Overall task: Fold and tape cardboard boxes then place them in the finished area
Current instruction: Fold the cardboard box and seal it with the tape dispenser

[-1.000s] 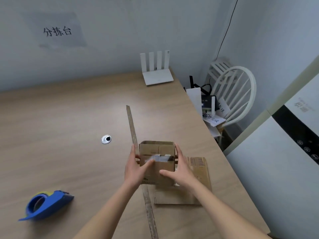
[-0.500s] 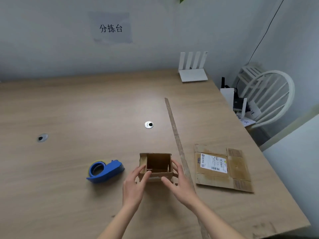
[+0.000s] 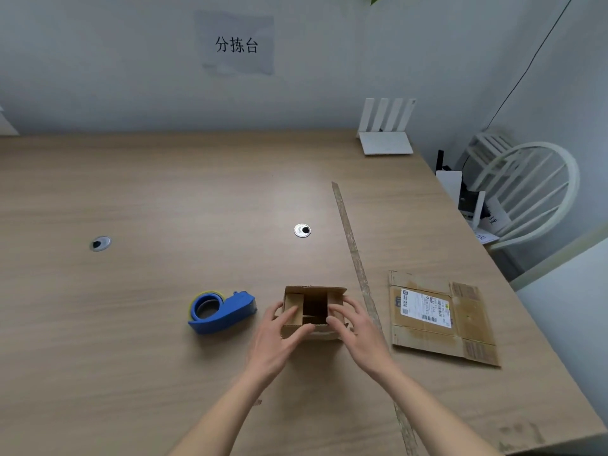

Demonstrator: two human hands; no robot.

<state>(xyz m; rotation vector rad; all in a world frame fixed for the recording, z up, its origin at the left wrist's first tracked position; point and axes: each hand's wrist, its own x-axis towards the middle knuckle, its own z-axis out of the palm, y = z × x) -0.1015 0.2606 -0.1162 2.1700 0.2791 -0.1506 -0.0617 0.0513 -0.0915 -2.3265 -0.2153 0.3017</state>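
The small cardboard box [image 3: 314,311] stands on the desk [image 3: 164,199] directly in front of the person, with its open side up, and both hands work on its flaps. The left hand [image 3: 279,337] rests against the left side with the fingers nearly straight, pressing the left flap inward, and the right hand [image 3: 357,327] does the same on the right side; neither grip is closed around the box, the fingers only push. This placing seems chosen so that the flaps can be folded down flat before the tape is put on. The blue tape dispenser [image 3: 220,311] lies just beside the box on the left, near enough for the left hand to reach it. To the right, past a long thin strip [image 3: 353,245] that runs across the desk, a flattened box [image 3: 441,319] lies, probably waiting for its turn. It carries a white shipping label [image 3: 426,307] with barcodes, but the print is too small to read. On the wall a paper sign [image 3: 237,44] reads "分拣台".
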